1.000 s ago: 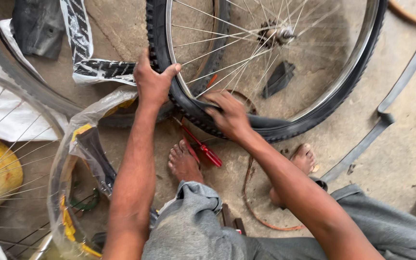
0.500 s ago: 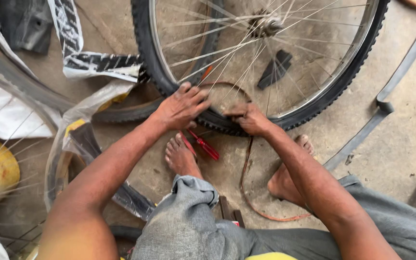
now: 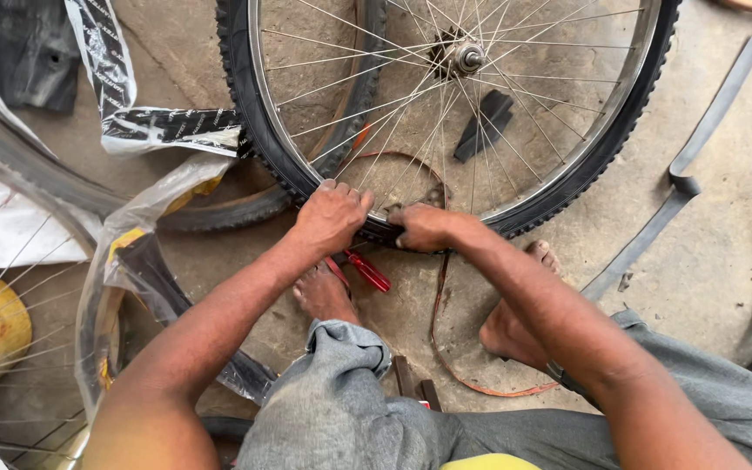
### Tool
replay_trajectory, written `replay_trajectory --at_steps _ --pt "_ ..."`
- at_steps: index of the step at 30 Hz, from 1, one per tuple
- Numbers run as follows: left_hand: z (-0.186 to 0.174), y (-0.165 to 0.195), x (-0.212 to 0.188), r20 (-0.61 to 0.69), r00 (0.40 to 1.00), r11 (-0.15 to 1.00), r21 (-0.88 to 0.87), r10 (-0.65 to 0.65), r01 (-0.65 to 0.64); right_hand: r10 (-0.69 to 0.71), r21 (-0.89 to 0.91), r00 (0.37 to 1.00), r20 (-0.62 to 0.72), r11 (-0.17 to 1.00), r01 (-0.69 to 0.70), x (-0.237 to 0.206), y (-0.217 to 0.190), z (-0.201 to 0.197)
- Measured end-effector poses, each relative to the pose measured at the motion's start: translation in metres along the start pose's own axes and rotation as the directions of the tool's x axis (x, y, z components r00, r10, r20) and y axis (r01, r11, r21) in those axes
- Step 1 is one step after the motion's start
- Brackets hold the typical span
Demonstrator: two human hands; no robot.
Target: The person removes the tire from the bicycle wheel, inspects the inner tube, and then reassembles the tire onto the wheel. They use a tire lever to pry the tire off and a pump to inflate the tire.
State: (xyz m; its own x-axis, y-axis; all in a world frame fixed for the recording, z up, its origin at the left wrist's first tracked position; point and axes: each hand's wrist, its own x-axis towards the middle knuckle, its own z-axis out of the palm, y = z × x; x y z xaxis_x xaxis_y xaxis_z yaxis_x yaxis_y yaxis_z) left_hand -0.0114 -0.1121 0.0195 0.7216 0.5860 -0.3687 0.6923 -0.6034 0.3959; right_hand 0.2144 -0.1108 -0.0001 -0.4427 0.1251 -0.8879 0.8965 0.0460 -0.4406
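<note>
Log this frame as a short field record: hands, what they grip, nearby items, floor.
left hand: left hand closed over the near edge of the black knobby bicycle tyre
right hand: right hand gripping the same tyre edge, close beside the left hand
wheel: silver spoked rim with metal hub, lying flat
tool: red-handled pliers on the floor under the hands
nearby: flat black rubber strip to the right; plastic-wrapped tyre to the left
floor: bare concrete floor
</note>
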Motion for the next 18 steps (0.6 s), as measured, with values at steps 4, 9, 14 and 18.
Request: replay_trajectory --at_steps 4,9,14,18 --pt "-0.015 0.009 -0.016 -0.062 0.997 0.997 -0.051 0.05 -0.053 -0.021 0.19 0.974 -0.228 0.98 0.066 -0.016 0.006 0.012" --pt "-0.026 -0.004 -0.032 -0.212 0.97 0.992 -0.007 0.123 -0.127 -0.068 0.628 0.986 -0.152 0.763 0.149 -0.029 0.033 0.012" --pt "-0.025 -0.013 -0.019 -0.046 0.997 0.998 0.014 0.058 -0.057 -0.157 0.112 0.982 -0.104 0.979 0.169 -0.008 0.008 0.001" --pt "-0.033 -0.017 -0.015 -0.006 1.0 1.0 0.027 0.006 -0.006 -0.024 0.23 0.994 -0.111 0.972 0.049 0.003 -0.003 -0.005"
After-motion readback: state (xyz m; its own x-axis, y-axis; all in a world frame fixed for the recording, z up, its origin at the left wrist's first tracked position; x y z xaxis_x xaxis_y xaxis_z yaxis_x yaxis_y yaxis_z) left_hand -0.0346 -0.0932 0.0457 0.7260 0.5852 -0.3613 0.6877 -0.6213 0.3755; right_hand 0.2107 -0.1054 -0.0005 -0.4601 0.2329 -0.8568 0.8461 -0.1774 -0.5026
